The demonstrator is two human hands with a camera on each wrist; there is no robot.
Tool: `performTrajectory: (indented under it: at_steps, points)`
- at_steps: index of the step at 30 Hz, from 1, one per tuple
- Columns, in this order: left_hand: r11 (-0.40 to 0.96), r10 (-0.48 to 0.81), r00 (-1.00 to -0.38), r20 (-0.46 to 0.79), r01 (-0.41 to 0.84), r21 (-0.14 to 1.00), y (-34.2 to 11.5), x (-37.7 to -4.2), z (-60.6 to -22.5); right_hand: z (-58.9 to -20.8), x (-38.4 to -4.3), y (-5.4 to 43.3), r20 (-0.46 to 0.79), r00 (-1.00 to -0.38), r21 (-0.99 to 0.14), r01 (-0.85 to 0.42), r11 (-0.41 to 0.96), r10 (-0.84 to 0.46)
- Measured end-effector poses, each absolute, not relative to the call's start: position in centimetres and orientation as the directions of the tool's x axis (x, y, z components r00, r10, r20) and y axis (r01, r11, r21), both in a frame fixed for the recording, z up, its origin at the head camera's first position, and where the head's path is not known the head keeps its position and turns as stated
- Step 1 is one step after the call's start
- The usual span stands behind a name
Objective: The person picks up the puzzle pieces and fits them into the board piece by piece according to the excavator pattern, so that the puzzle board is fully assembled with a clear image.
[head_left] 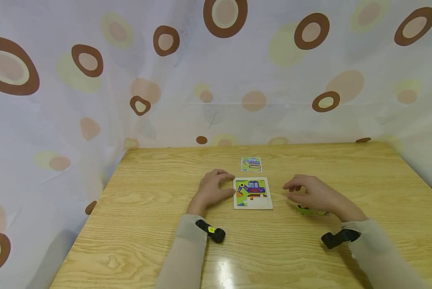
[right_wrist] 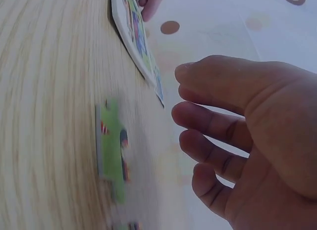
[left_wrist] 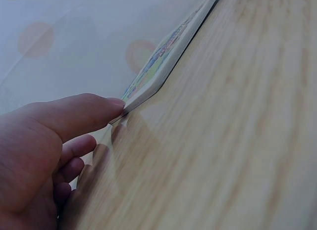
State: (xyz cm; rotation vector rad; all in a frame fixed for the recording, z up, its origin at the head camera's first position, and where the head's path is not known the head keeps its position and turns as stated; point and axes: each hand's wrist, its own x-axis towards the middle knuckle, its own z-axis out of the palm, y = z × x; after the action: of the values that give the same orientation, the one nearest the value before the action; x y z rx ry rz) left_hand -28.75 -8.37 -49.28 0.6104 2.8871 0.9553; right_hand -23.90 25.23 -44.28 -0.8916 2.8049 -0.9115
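Note:
A square wooden jigsaw puzzle point(head_left: 252, 192) with a blue excavator picture lies flat on the table; its lower right part shows bare pale wood. My left hand point(head_left: 214, 188) is at its left side, thumb and forefinger spread. In the left wrist view the thumb tip touches the puzzle's pale rim point(left_wrist: 148, 91). My right hand point(head_left: 315, 193) hovers to the right of the puzzle, fingers loosely bent, holding nothing. Beneath it lies a green puzzle piece point(right_wrist: 111, 146), partly hidden in the head view. Part of another piece point(right_wrist: 128, 225) shows at the right wrist view's lower edge.
A small picture card point(head_left: 251, 164) with an excavator lies just behind the puzzle. The wooden table point(head_left: 147, 188) reaches back to a white spotted cloth point(head_left: 187, 88), which also hangs along both sides.

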Motion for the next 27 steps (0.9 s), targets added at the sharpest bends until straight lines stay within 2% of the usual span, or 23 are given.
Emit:
performTrajectory:
  at_steps: [16,21,27]
  points:
    - [0.734,0.382,-0.919,0.093,0.363,0.574,-8.4,-28.6,-49.1,-44.5,-22.8,28.3,-0.002,-0.829,-0.544,-0.469,0.696,-0.560]
    - [0.737,0.380,-0.921,0.086,0.358,0.573,-8.4,-28.6,-49.1,-45.0,-22.5,28.6,-0.044,-0.827,-0.574,-0.438,0.692,-0.560]
    - [0.733,0.377,-0.923,0.080,0.350,0.583,-8.4,-28.6,-49.2,-45.9,-22.6,28.9,-0.031,-0.821,-0.591,-0.445,0.672,-0.571]
